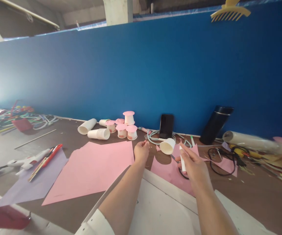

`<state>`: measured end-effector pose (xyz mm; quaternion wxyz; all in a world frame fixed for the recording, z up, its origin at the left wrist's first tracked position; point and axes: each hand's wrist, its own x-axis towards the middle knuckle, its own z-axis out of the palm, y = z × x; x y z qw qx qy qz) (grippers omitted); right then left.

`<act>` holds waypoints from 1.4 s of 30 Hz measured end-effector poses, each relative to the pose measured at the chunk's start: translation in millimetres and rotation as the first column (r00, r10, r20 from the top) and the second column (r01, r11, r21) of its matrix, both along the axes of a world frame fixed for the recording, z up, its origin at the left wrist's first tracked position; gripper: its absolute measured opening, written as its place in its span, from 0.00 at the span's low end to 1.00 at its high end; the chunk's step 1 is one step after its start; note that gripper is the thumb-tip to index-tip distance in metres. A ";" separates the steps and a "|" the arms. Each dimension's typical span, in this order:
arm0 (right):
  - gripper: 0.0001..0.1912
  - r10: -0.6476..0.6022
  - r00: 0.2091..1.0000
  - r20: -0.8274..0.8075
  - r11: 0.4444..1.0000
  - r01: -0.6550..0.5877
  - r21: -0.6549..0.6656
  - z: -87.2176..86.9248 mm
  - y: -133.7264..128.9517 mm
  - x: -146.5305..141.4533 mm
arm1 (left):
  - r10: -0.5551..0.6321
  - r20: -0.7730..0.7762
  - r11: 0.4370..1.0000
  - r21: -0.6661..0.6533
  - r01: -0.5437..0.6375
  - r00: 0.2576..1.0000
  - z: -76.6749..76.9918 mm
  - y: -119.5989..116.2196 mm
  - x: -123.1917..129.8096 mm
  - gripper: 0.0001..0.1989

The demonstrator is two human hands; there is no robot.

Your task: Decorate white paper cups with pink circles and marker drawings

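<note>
My right hand (196, 164) is closed around a white marker (183, 161) with a reddish end, held over cut pink paper (169, 171). Just beyond it a white paper cup (167, 146) lies on its side, its mouth turned toward me. My left hand (142, 151) is closed in a pinch beside the right edge of a large pink sheet (94, 166); whatever its fingertips hold is too small to make out. Farther back stand several short white cups (122, 131) topped with pink paper discs, one stacked above the others.
A nested stack of cups (98, 134) lies left of the capped ones. At left, a red utility knife (46, 161) and a glue gun (30, 159) rest by purple paper (42, 182). A phone (166, 125), black bottle (215, 125) and coiled cables (153, 137) line the blue partition (141, 71).
</note>
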<state>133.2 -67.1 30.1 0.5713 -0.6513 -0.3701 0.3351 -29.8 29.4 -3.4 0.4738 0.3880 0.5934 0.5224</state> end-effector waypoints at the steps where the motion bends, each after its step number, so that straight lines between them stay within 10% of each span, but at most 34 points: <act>1: 0.30 -0.044 0.999 -0.031 0.999 0.044 0.022 -0.3 0.2 1.5 | -0.019 -0.034 1.000 -0.011 0.019 0.999 -2.6 0.8 0.2 0.07; 8: 0.25 -0.068 0.881 -0.468 0.978 0.151 0.143 -0.3 5.7 8.6 | 0.066 -0.052 0.994 0.092 -0.061 0.996 -8.8 -1.6 4.2 0.21; 11: 0.22 -0.012 0.808 -0.589 0.963 0.169 0.212 -1.1 9.9 12.4 | -0.037 0.030 0.989 0.144 0.033 0.999 0.1 -8.8 15.7 0.11; 19: 0.24 -0.061 0.872 -0.485 0.882 0.275 0.383 -19.1 17.3 10.6 | -0.123 0.687 0.929 -0.173 0.326 0.716 26.9 -13.0 63.5 0.12; 28: 0.25 -0.096 0.922 -0.376 0.916 0.230 0.329 -30.5 22.6 12.6 | -0.047 0.768 0.862 -0.291 0.414 0.638 22.8 7.0 79.1 0.18; 42: 0.30 -0.194 0.978 -0.071 0.950 0.205 0.237 -18.9 13.8 5.2 | -0.075 0.862 0.972 -0.049 0.229 0.501 15.0 -28.9 61.1 0.09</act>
